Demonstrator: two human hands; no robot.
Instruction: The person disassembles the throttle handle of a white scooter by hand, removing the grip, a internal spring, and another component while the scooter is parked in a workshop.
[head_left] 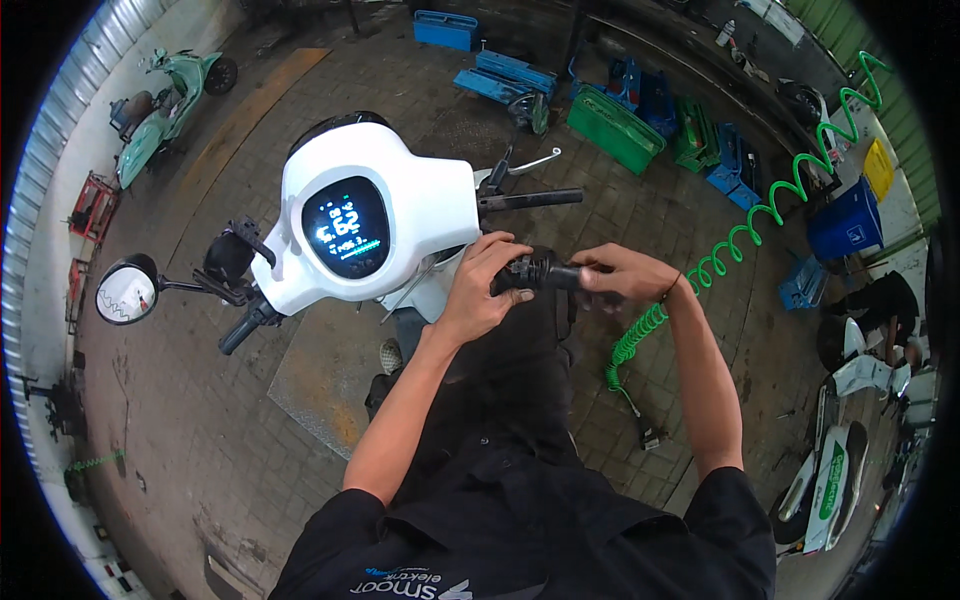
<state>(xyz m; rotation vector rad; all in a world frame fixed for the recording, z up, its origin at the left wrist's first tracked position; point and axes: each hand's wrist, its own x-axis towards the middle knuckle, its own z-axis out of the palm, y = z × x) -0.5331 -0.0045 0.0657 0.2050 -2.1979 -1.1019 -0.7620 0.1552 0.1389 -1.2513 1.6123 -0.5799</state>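
Both hands are closed on a black cylindrical part (537,273) with a ribbed middle, held level in front of my body. My left hand (478,285) grips its left end between thumb and fingers. At its other end is my right hand (625,275), whose fingers are slightly blurred. The kind of part cannot be made out. Just left of my hands stands a white scooter front (400,190) with a lit display (346,228). Its right handlebar (530,199) and brake lever (535,162) extend above the part.
A round mirror (127,293) and the left handlebar grip (240,330) jut out at left. A coiled green air hose (715,262) hangs at right, its end on the paved floor. Blue and green toolboxes (615,128) line the back. A person (885,305) is beside another scooter (835,480).
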